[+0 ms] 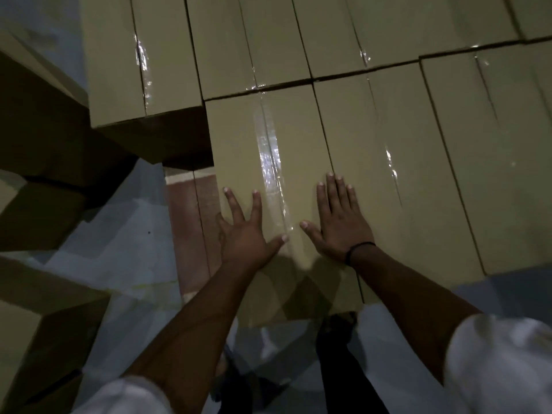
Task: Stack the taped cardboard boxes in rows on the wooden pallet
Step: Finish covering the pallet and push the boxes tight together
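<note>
The fingers (257,207) of both hands are held straight and spread, pressed flat on cardboard; nothing is gripped. At the far left, loose tan cardboard boxes (38,216) are seen on the pale floor (125,243), apart from the stack. Next, the reddish-brown boards of the wooden pallet (188,228) are exposed just beside the stack. The left hand (245,234) is laid palm-down on the near part of a long tan cardboard box sealed with clear tape (239,138), which is set at the left end of the front row on the pallet. The glossy tape strip (270,162) is located between the two hands. The right hand (340,222), with a thin black band (360,248) at its wrist, is laid flat at the same box's right edge, where the neighbouring box touches. Further taped boxes (466,150) are ranged to the right, side by side, and a back row (221,40) is butted against their far ends
</note>
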Motion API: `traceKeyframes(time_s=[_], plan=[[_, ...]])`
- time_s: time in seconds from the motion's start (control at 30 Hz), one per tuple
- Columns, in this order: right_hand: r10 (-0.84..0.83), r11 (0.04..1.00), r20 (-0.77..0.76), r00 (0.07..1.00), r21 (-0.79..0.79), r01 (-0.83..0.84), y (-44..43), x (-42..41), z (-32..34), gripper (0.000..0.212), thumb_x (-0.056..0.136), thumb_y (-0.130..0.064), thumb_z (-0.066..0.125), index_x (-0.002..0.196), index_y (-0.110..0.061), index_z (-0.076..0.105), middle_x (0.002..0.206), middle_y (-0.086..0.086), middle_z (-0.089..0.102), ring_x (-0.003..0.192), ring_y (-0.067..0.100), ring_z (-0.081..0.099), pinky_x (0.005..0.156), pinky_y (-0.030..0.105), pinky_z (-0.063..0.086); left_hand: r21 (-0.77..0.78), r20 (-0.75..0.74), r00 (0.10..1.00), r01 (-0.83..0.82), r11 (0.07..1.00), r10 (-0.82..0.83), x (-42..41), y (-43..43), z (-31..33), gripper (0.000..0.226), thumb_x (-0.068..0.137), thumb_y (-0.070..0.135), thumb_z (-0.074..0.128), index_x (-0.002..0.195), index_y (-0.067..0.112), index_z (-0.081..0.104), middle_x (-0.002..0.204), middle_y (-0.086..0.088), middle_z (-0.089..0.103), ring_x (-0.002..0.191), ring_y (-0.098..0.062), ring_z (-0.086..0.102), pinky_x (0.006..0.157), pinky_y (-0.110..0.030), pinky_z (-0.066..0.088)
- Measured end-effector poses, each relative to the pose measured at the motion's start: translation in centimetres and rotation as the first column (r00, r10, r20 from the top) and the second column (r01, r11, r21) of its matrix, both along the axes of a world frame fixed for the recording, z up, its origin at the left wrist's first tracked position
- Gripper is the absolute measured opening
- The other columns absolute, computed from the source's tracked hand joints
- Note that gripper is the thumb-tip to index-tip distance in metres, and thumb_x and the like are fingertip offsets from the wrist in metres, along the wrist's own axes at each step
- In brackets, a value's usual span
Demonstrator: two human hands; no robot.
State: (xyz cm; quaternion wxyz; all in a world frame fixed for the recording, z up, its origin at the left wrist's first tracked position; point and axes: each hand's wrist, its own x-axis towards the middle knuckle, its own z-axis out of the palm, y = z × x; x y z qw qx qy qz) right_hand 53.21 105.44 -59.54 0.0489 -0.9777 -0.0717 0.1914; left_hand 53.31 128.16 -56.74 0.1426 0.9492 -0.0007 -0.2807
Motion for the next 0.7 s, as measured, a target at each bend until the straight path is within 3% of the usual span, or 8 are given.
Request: traceKeyframes(time_s=[0.17, 0.27, 0.37, 0.47, 0.57, 0.7], plan=[[-0.043, 0.999, -0.05, 0.998, 0.022, 0.044, -0.3, -7.7, 0.4, 0.101, 0.095, -0.076, 0.019, 0.158, -0.004, -0.012, 0.163, 0.017, -0.027, 0.152, 0.028, -0.026, 0.126, 0.048, -0.004, -0.088, -0.087, 0.996, -0.003, 0.996, -0.005, -3.0, -0.1, -0.6, 0.13, 0.068, 0.082, 0.061, 0.152, 0.043, -0.029, 0.147, 0.004, -0.058, 0.138, -0.064, 0.032, 0.104, -0.075, 0.035], [-0.02, 0.999, -0.064, 0.998, 0.04, 0.022, -0.6, -11.7, 0.8, 0.108, 0.091, -0.08, 0.024, 0.159, -0.001, -0.006, 0.165, 0.02, -0.021, 0.153, 0.032, -0.021, 0.126, 0.049, -0.002, -0.068, -0.113, 0.991, 0.059, 0.996, -0.066, -7.3, 0.0, -0.1, 0.13, 0.073, 0.075, 0.067, 0.154, 0.039, -0.028, 0.147, 0.004, -0.058, 0.143, -0.062, 0.023, 0.108, -0.071, 0.028], [0.042, 0.999, -0.09, 0.995, 0.022, -0.04, -1.4, -14.3, 1.5, 0.113, 0.089, -0.082, 0.027, 0.159, 0.001, -0.001, 0.165, 0.022, -0.017, 0.154, 0.033, -0.018, 0.126, 0.051, 0.003, -0.073, -0.114, 0.987, 0.105, 0.992, -0.113, -10.9, 0.4, 0.4, 0.13, 0.075, 0.073, 0.067, 0.156, 0.035, -0.027, 0.147, 0.003, -0.058, 0.14, -0.062, 0.028, 0.106, -0.066, 0.035], [0.113, 0.994, -0.117, 0.987, 0.017, -0.112, -2.4, -15.2, 2.4, 0.121, 0.084, -0.081, 0.044, 0.159, 0.0, -0.003, 0.166, 0.021, -0.016, 0.154, 0.034, -0.016, 0.126, 0.048, 0.002, -0.056, -0.135, 0.983, 0.115, 0.992, -0.122, -12.2, 0.6, 0.7, 0.134, 0.073, 0.075, 0.069, 0.156, 0.032, -0.028, 0.146, 0.0, -0.059, 0.137, -0.062, 0.034, 0.102, -0.064, 0.038], [0.171, 0.985, -0.128, 0.977, -0.002, -0.172, -3.4, -14.8, 2.5, 0.121, 0.082, -0.065, 0.065, 0.159, -0.001, -0.003, 0.166, 0.022, -0.011, 0.154, 0.036, -0.011, 0.126, 0.046, 0.002, -0.037, -0.134, 0.98, 0.141, 0.989, -0.144, -11.9, 0.9, 0.4, 0.141, 0.069, 0.077, 0.073, 0.154, 0.034, -0.031, 0.146, -0.002, -0.059, 0.133, -0.058, 0.043, 0.105, -0.065, 0.035], [0.151, 0.988, -0.126, 0.98, 0.027, -0.149, -3.5, -14.5, 2.6, 0.118, 0.08, -0.049, 0.077, 0.16, -0.001, 0.005, 0.167, 0.021, -0.005, 0.155, 0.035, -0.006, 0.126, 0.042, 0.005, -0.007, -0.139, 0.974, 0.177, 0.984, -0.176, -11.9, 1.0, 0.6, 0.144, 0.069, 0.072, 0.078, 0.155, 0.031, -0.03, 0.147, -0.005, -0.058, 0.136, -0.051, 0.045, 0.115, -0.065, 0.024]])
